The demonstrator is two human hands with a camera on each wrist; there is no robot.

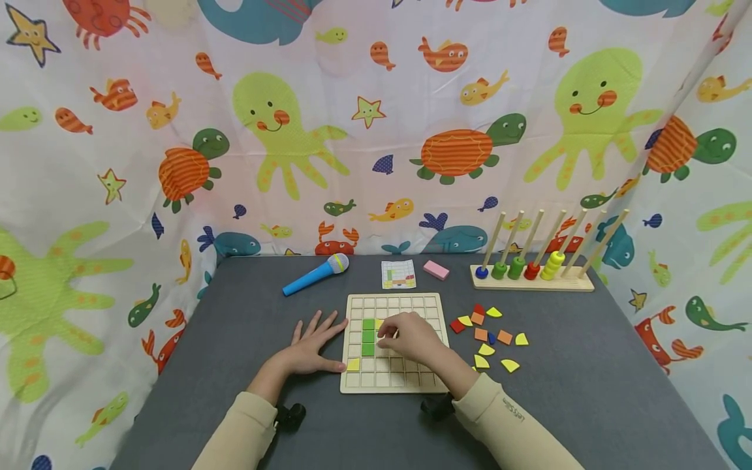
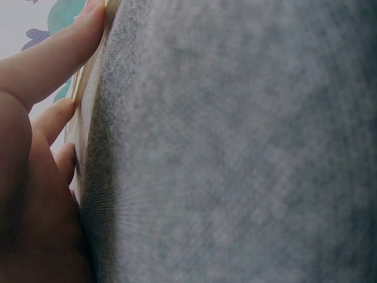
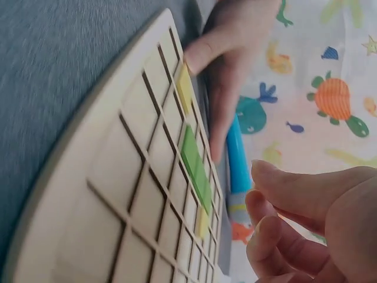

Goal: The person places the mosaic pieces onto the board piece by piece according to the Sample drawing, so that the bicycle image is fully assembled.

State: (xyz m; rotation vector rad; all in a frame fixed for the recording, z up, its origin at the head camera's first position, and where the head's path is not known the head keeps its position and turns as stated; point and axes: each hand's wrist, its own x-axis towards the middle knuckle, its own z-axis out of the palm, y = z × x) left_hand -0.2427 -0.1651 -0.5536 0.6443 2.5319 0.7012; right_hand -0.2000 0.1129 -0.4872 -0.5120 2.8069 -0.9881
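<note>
Head view: wooden grid board (image 1: 390, 380) lies flat on the grey table (image 1: 205, 365). Left hand (image 1: 308, 347), fingers spread wide, touches the board's left edge; right hand (image 1: 412, 336) is over its middle, fingertips curled narrow, no piece visible between them. Assessed risk: a low fingertip could dislodge placed tiles; a lifted left hand could let the board slip. Condition: pale squares; three green tiles (image 1: 368, 337) aligned in a column left of board centre; yellow tile (image 1: 353, 365) at its near-left corner.
</note>
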